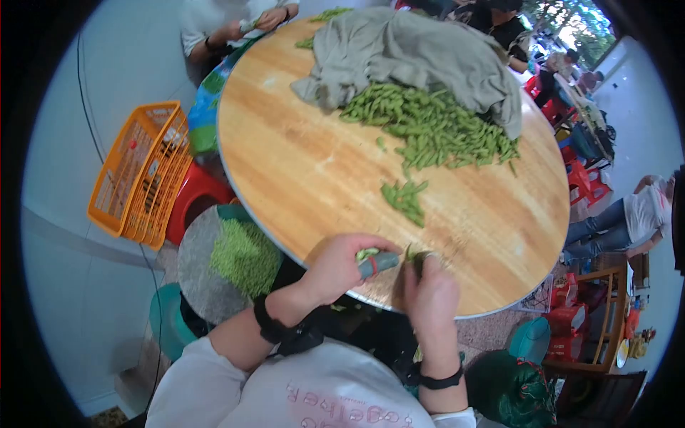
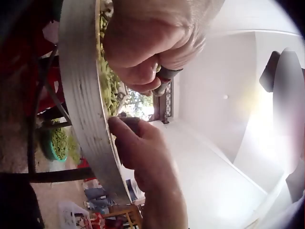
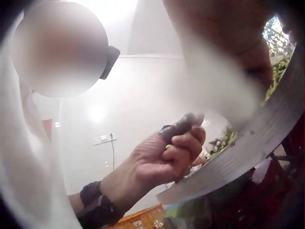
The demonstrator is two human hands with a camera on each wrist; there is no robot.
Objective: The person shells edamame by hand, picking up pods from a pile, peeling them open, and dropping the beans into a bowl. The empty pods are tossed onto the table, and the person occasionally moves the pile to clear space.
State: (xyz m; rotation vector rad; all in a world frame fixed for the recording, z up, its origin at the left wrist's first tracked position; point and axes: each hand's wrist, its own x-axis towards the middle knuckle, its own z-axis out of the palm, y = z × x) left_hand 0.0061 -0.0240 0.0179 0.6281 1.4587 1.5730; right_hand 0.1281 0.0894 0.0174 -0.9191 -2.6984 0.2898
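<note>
My left hand [image 1: 330, 269] is over the near edge of the round table, its fingers curled round some green beans [image 1: 366, 253]. A grey cover [image 1: 379, 265] with a red band wraps its thumb. Just to the right, my right hand [image 1: 435, 294] pinches a green soybean pod [image 1: 409, 252] between thumb and finger; a dark cover is on that thumb too. In the right wrist view a bean [image 3: 168, 147] shows among the left hand's curled fingers. Ahead of both hands lies a small bunch of pods [image 1: 405, 202].
A large heap of pods [image 1: 435, 128] lies farther back on the wooden table [image 1: 285, 143], partly under a grey cloth [image 1: 421, 50]. Shelled beans [image 1: 246, 260] are piled at lower left. An orange basket [image 1: 143, 175] stands beside a red stool [image 1: 200, 192]. Another person's hands [image 1: 267, 20] work across the table.
</note>
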